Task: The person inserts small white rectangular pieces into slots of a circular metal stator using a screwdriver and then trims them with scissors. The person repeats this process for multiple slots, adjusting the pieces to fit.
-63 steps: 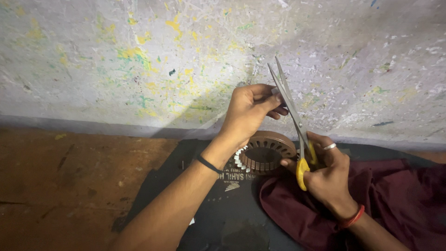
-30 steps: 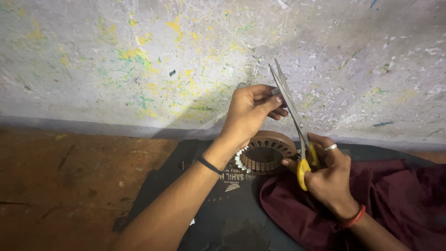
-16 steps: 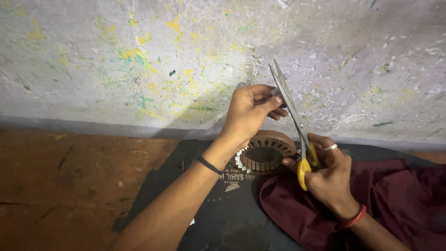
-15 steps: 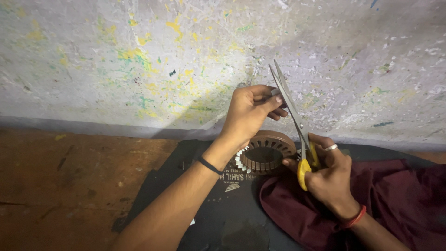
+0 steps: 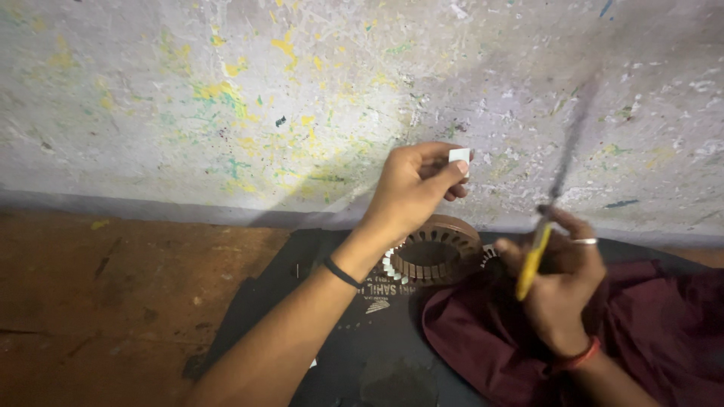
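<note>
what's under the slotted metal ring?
The slotted metal ring lies on a dark mat spread over the wooden floor. White strips poke from its left slots. The left hand and wrist cover part of its near rim; maroon cloth lies beside it.

My left hand (image 5: pixel 413 188) is raised above the slotted metal ring (image 5: pixel 435 251), pinching a small white paper piece (image 5: pixel 459 156) between thumb and fingertips. My right hand (image 5: pixel 559 279), to the right of the ring, grips yellow-handled scissors (image 5: pixel 544 218) whose blurred blades point up toward the paint-flecked wall (image 5: pixel 226 90). The ring lies on a black mat (image 5: pixel 362 324), with white strips in some slots on its left side. A maroon cloth (image 5: pixel 648 332) lies bunched just right of the ring, under my right wrist.
</note>
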